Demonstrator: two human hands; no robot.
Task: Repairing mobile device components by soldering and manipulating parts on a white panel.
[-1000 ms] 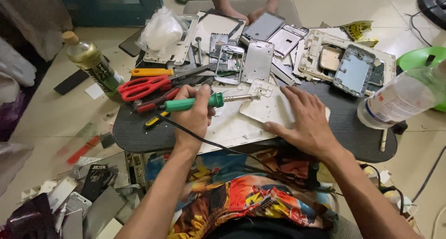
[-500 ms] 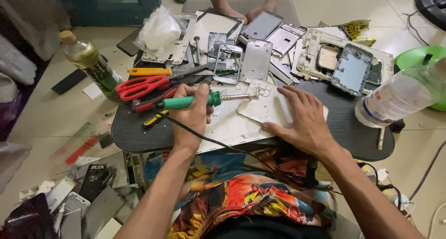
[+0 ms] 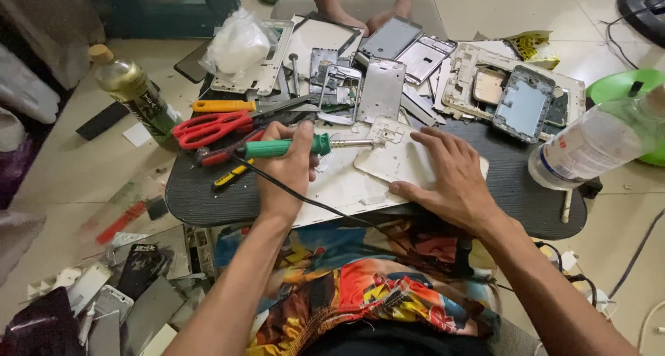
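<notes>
1. The left hand (image 3: 287, 163) is wrapped around the green handle of a soldering iron (image 3: 291, 147), its fingers (image 3: 299, 136) pressed together around the grip.
2. The iron lies nearly level over the dark counter (image 3: 201, 193), its metal tip pointing right and touching the upper edge of a white phone panel (image 3: 395, 163).
3. A black cord (image 3: 325, 209) runs from the iron's back end, under the left wrist and off the near edge of the counter.
4. The right hand (image 3: 454, 179) lies flat on the white phone panel, fingers spread, pressing it down onto a white sheet (image 3: 339, 186) on the counter.
5. Just left of the left hand lie red scissors (image 3: 208, 129), an orange-handled tool (image 3: 223, 106) and a yellow-and-black screwdriver (image 3: 232, 178).
6. Behind the hands a heap of phone frames (image 3: 381, 86) and back covers fills the far side of the counter; a grey-blue phone shell (image 3: 523, 107) sits at the right.
7. A clear plastic bottle (image 3: 596, 145) lies tilted at the right end of the counter, with a green bowl (image 3: 623, 86) behind it.
8. A green glass bottle (image 3: 131, 89) with a cork stands on the floor to the left, and more broken phone parts (image 3: 111, 300) are scattered on the floor at lower left.
9. A white plastic bag (image 3: 239, 44) rests at the far left of the heap.
</notes>
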